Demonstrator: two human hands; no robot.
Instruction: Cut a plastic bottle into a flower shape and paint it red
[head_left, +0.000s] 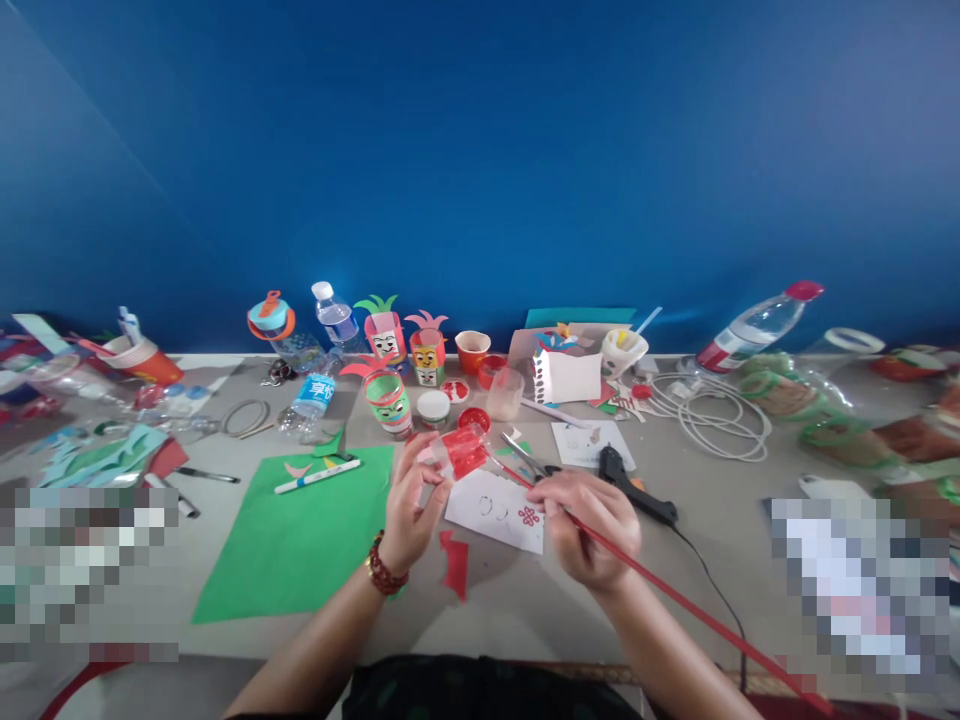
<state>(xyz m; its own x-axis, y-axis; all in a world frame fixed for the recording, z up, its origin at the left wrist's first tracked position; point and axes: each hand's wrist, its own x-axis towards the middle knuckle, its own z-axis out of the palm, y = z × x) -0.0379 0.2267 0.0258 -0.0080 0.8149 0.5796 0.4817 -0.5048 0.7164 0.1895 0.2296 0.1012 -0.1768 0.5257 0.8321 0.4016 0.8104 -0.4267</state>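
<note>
My left hand (411, 510) grips a small clear plastic cup with red on its side (463, 452), tilted on its side above the table. My right hand (589, 525) pinches a long narrow red strip (694, 607). One end of this strip reaches toward the cup; the other trails past my right forearm to the table's front edge. Whether the strip touches the cup I cannot tell. Beneath and between the hands lies a white card (499, 512) with dark curved marks and a red knot pattern. Partly hidden scissors (525, 458) lie beyond my right hand.
A glue gun (637, 488) with its cord lies right of my right hand. Green paper (300, 545) with a marker (318, 477) spreads at left. A red scrap (454, 568) sits in front. Decorated cups (387, 400), bottles and a coiled white cable (705, 425) stand behind.
</note>
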